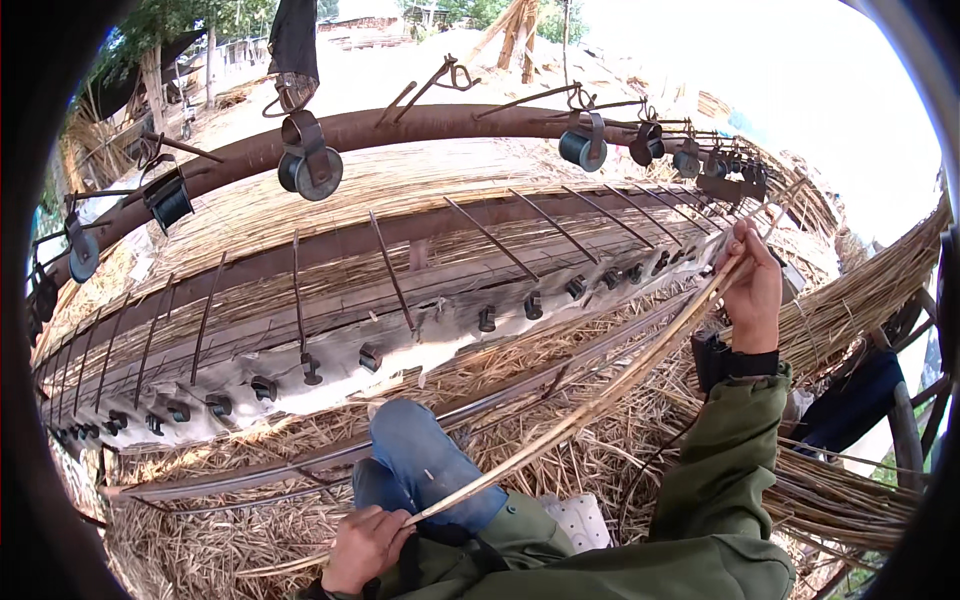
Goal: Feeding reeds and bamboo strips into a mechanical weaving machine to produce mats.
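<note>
A thin bunch of long, pale reed stalks [590,418] slants across in front of me, from low at the left up to the right. Near its lower end, above my lap, my left hand [370,543] is closed around it. My right hand [750,280] grips the upper part with curled fingers, out by the right end of the loom frame. Beyond the stalks runs a long pale beam [440,345] set with dark metal clips and thin metal rods. How many stalks are in the bunch I cannot tell.
A rusty pipe [400,128] crosses above the beam, hung with spools of dark wire [310,170]. A metal rail [330,458] passes before my knees [425,460]. Bundled reeds [870,300] lie at the right; loose straw [220,540] covers the ground.
</note>
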Tool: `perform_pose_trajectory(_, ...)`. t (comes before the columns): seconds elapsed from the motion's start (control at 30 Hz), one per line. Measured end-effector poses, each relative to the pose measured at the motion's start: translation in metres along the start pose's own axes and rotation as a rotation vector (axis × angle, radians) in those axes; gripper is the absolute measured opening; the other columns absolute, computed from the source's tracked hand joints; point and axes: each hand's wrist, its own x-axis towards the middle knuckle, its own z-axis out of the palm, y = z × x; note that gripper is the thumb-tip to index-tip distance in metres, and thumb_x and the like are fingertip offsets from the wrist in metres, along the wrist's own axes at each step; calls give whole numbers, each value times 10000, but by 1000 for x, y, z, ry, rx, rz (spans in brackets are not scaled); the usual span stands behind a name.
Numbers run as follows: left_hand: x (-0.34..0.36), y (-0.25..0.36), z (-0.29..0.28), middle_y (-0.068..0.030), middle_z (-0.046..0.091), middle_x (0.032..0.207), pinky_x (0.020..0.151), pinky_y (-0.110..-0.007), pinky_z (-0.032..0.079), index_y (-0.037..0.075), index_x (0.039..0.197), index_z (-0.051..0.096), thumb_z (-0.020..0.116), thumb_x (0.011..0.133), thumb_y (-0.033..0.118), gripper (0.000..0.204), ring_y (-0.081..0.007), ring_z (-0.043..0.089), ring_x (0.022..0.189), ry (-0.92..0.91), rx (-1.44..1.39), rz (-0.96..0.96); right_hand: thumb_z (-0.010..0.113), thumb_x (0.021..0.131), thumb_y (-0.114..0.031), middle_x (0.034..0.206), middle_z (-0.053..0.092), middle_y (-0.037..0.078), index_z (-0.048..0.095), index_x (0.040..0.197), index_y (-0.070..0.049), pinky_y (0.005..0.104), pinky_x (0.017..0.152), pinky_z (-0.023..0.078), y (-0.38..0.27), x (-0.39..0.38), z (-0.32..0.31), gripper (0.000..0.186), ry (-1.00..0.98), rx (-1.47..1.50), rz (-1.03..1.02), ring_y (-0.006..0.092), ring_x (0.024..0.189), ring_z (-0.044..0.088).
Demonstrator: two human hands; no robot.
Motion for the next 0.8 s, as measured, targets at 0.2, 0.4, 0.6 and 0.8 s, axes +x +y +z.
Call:
perform_pose_trajectory(0.2,13,1,-4,-41,520,626,492,-316,418,56,804,574,682,661,121,190,-199,500,578,5,34,89,436,918,-140,931,546,24,396,1247,-13,231,595,443,-71,-3,-32,355,123,-248,-310,89,693,507)
perform_pose_trajectory(0.4,-8,-28,-22,-16,472,599,500,-296,424,90,801,565,658,681,169,171,-180,498,581,76,272,43,442,913,-358,867,512,-1,433,1217,-33,261,656,418,16,-41,-39,445,-177,-43,158,103,775,474)
perform_pose_trajectory(0.6,-62,-62,-93,13,508,740,591,-276,437,129,902,562,582,731,215,192,-162,510,742,242,685,-265,472,916,-254,573,388,16,460,644,-110,363,655,406,112,-92,4,308,-106,-89,587,163,558,365)
perform_pose_trajectory(0.8,-72,-65,-138,-18,559,878,621,-268,430,71,943,533,579,817,150,155,-137,522,780,992,47,-766,497,898,-303,602,455,22,556,841,-45,309,626,433,181,-177,110,270,-595,-121,614,124,600,427)
